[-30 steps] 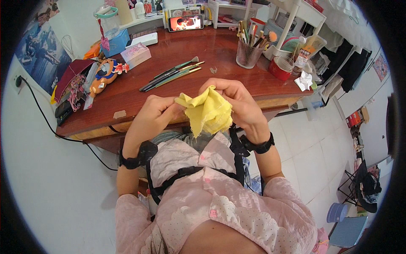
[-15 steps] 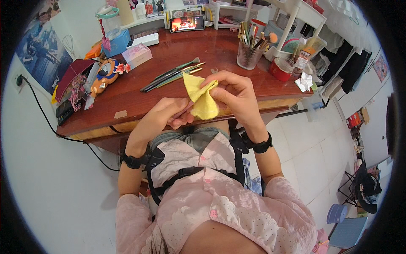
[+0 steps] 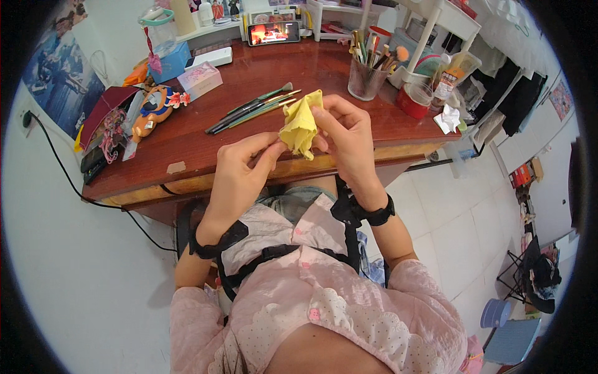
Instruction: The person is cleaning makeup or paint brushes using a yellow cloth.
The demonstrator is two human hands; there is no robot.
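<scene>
A crumpled yellow cloth (image 3: 299, 128) is held up over the desk's front edge, between my two hands. My right hand (image 3: 350, 134) grips its right side, thumb and index finger folding the fabric while the other fingers curl behind. On the opposite side my left hand (image 3: 244, 167) is closed, its thumb and index fingertip pinched together at the cloth's lower left edge. Whether anything else lies within the folds or the left fingers is hidden. Just beyond the cloth, several slim makeup brushes (image 3: 252, 111) lie side by side on the desk.
The reddish-brown desk (image 3: 293, 68) holds a glass of brushes (image 3: 366, 81), a red jar (image 3: 413, 101) and crumpled white tissue (image 3: 447, 118) at right. At left are a pink box (image 3: 200, 81) and an orange figure (image 3: 153, 113). A phone (image 3: 274, 33) stands at the back.
The cloth has moved slightly up and is bunched differently, its top corner now toward the right hand. My left hand has turned over, its back now facing up, and risen a little.
</scene>
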